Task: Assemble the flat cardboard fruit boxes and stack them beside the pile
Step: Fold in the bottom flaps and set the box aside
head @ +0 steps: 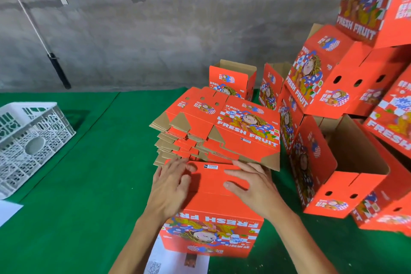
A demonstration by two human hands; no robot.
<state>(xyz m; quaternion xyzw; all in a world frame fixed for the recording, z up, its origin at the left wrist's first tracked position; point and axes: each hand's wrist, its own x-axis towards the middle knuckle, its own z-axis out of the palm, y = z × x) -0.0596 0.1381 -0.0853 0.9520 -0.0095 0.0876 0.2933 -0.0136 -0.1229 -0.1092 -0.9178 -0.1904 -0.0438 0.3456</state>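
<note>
**Pressing the bottom flaps flat on an upturned box**

The fingers (178,170) of the left hand (171,187) lie spread and flat on the red flap panel of the box (213,224), gripping nothing, only pressing down. The right hand (253,187) does the same on the other half, fingers extended toward the far edge, thumb resting near the fold line between the flaps. Both palms sit on the upper face, which looks to be the box's bottom, since the "FRESH FRUIT" print on the near side reads upside down.

The box stands on the green counter (89,173) directly in front of the person, its far edge touching or just beside the pile of flat boxes (213,131), which is still many sheets thick. Finished boxes (333,162) are stacked at the right, some open-topped, some lying on their sides. A white plastic crate (29,138) sits well apart at the left, and a paper sheet (173,260) pokes out from under the box's near edge.

To do this step well, I judge that pressure should run evenly from the fold line outward, so the locking tabs seat fully and the bottom ends flush rather than bowed. Whether the tabs are already engaged is hidden beneath the palms. Keeping the walls square while pressing matters too; a skewed box would stack poorly. The right-hand stack already leans unevenly, so placing the next one calls for care.
</note>
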